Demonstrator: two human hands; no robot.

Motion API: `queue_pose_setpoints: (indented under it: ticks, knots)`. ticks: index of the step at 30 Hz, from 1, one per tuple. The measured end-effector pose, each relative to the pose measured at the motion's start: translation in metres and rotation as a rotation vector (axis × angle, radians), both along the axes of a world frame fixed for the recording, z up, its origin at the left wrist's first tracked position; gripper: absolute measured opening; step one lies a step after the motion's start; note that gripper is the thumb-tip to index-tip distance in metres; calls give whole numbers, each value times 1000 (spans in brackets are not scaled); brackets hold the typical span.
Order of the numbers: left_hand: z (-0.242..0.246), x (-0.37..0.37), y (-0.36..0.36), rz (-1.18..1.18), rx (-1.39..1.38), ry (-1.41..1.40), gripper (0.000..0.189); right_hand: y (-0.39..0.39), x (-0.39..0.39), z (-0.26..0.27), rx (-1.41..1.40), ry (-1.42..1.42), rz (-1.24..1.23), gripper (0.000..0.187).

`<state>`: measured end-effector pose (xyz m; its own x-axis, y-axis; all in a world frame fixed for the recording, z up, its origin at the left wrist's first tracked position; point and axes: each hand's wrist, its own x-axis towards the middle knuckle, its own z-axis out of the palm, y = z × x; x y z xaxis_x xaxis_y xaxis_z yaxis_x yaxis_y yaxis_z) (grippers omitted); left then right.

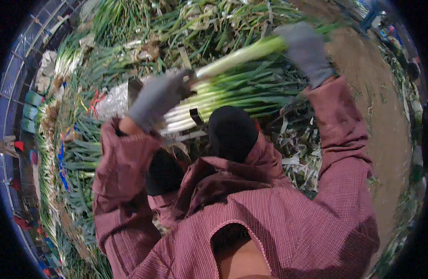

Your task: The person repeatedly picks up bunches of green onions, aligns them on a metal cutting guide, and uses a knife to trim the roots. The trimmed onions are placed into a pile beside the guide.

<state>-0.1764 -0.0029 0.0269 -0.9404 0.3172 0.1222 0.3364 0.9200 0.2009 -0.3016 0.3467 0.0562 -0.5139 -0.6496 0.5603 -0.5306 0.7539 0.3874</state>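
Note:
Both my hands wear grey gloves. My right hand [304,48] is closed around the green leaf end of a large green onion [249,54], which slants down to the left. At its pale root end is my left hand [165,94], blurred; whether its fingers grip the onion or only touch it cannot be told. Below the held stalk lies a row of green onions [207,101], white ends to the left and green leaves to the right, between dark metal brackets [196,117].
Loose onion leaves and peelings [207,21] heap up beyond the row. Silvery plastic wrap [113,101] with red ties lies left. More green onions [69,61] line the far left. Bare brown ground [377,104] with scraps runs along the right. My covered knees [231,134] are close below the row.

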Motion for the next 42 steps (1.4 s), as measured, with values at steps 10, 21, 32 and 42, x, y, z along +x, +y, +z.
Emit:
queue_pose_setpoints:
  ticks: [10, 21, 32, 42]
  knots:
    - [-121, -52, -137, -30, 260, -97, 27, -35, -23, -94, 64, -27, -27, 39]
    - [-243, 17, -175, 188, -364, -590, 24, -130, 11, -314, 102, -843, 531, 60]
    - [-214, 9, -196, 202, -153, -559, 36, -136, 23, -321, 214, -849, 474, 61]
    - [-254, 12, -173, 217, -354, -549, 19, -124, 35, -344, 239, -868, 243, 50]
